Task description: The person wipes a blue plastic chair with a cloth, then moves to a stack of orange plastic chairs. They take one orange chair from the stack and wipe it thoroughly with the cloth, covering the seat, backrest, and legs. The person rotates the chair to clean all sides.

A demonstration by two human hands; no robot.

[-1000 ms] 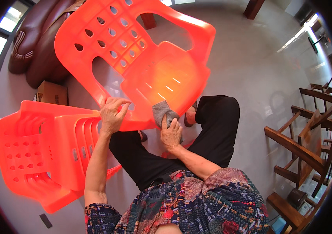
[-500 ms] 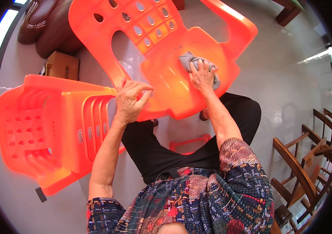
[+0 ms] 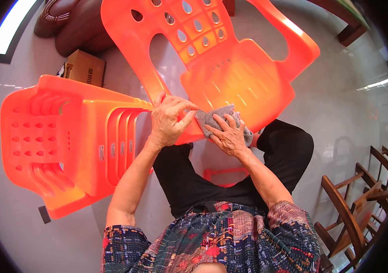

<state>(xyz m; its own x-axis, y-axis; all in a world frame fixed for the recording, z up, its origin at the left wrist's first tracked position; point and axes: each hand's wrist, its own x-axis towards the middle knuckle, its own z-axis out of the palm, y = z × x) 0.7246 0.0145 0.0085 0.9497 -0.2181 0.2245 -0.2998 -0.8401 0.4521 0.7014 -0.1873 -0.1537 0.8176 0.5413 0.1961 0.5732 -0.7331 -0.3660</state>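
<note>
An orange plastic armchair (image 3: 239, 86) stands before me, its backrest with teardrop holes at the far side. My left hand (image 3: 171, 119) grips the chair's left armrest near its front end, thumb and fingers bent around it. A grey cloth (image 3: 221, 116) lies on the front edge of the seat, toward its left corner. My right hand (image 3: 228, 135) presses on that cloth, fingers spread over it. Part of the cloth hangs past the seat edge beside my fingers.
A stack of matching orange chairs (image 3: 73, 145) lies on its side at my left. Behind it are a cardboard box (image 3: 84, 67) and a brown leather sofa (image 3: 82, 27). Wooden chairs (image 3: 353, 209) stand at the right. An orange stool (image 3: 225, 176) shows between my legs.
My right hand has dragged the cloth from the right of the seat toward me and leftward to the front edge. My left hand still holds the armrest. The whole view has shifted slightly.
</note>
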